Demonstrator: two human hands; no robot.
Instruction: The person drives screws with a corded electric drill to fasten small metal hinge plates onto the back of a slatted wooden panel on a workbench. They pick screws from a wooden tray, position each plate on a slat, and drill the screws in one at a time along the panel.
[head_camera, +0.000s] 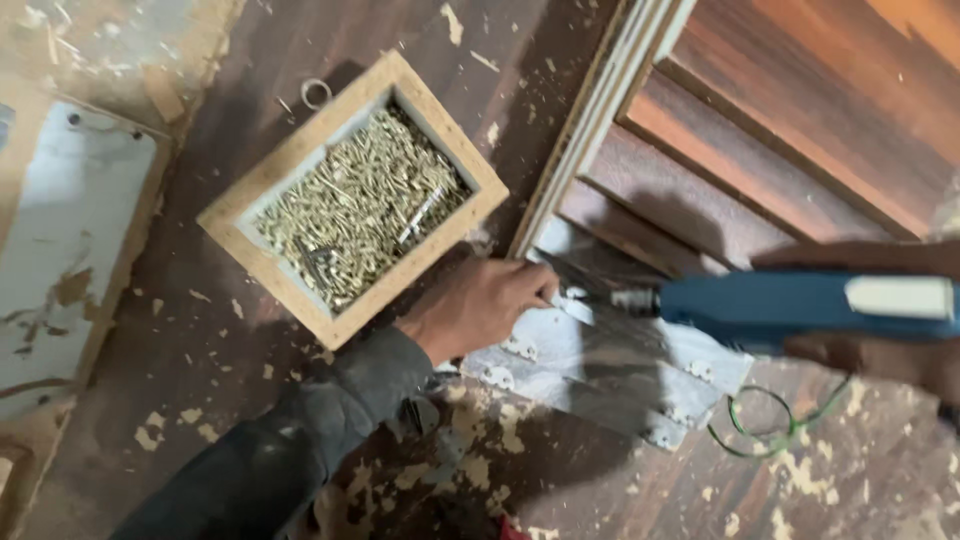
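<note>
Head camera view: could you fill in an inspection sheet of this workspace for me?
Surface: dark wooden board, littered with pale wood chips.
Job's things: blue power driver; grey metal hinge strip; brown slatted wooden panel.
Clutter: square chipboard box of brass screws; small metal ring.
Hands: left hand pinches at the driver's tip; right hand grips the driver.
Cables: green wire loop.
Surroundings: worn pale board.

chipboard box (352, 195), brassy screws (360, 205), glossy plastic drill (800, 305)

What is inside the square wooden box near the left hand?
The wooden box is heaped with brass-coloured screws; its bottom is covered by them.
</note>
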